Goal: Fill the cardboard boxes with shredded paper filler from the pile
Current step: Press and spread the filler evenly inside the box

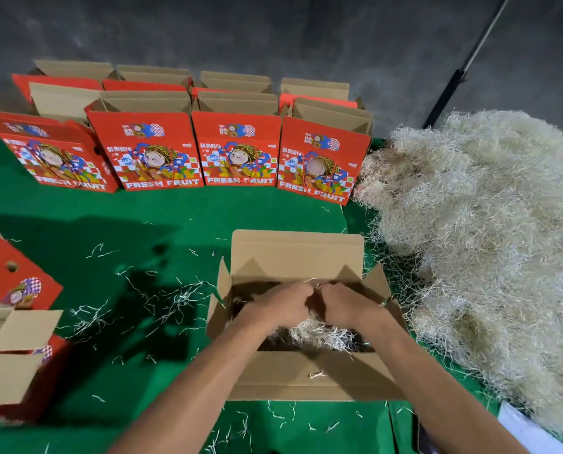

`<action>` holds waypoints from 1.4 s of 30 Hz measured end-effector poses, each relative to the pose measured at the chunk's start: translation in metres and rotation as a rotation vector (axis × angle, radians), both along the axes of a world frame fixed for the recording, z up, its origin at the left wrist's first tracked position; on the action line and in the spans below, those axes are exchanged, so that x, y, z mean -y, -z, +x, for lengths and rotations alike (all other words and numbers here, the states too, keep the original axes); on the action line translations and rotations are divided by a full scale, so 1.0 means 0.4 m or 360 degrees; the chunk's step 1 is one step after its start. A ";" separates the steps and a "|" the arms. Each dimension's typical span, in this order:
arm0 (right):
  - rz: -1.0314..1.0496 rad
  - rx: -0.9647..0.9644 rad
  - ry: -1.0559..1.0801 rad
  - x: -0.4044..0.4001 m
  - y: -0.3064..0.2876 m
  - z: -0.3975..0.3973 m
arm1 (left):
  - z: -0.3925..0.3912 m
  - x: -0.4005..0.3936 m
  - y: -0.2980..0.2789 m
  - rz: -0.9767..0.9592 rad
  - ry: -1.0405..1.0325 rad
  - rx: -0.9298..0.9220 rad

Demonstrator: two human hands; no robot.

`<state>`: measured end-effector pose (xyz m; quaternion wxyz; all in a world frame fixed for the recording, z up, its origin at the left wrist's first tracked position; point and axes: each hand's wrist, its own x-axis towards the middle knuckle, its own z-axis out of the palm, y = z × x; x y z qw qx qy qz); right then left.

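Note:
An open cardboard box [293, 253] lies on the green cloth in front of me, flaps spread. Both hands are inside it, close together over a clump of shredded paper filler [319, 334]. My left hand [278, 306] has its fingers curled down into the shreds. My right hand [347, 306] does the same beside it, and a few strands stick up between the two hands. The large pale pile of shredded paper [489, 231] lies to the right of the box.
Several red "FRESH FRUIT" boxes [237, 149] stand open in rows at the back. More red boxes [14, 352] lie at the left edge. Loose strands [168, 299] are scattered over the green cloth [162, 211]. A dark pole [450, 93] leans at the back right.

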<state>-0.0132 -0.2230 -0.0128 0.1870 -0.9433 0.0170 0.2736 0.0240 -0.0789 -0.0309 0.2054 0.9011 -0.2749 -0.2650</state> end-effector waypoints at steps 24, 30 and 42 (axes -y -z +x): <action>-0.0900 -0.0503 -0.0752 -0.051 0.276 0.077 | 0.067 -0.024 0.338 0.1616 0.0786 0.0103; -0.1030 -0.0615 -0.0709 -0.053 0.277 0.054 | 0.062 -0.062 0.346 0.1755 0.0688 0.0188; -0.0639 -0.0092 -0.0650 -0.082 0.212 0.059 | 0.034 -0.055 0.213 0.1158 0.0540 0.0426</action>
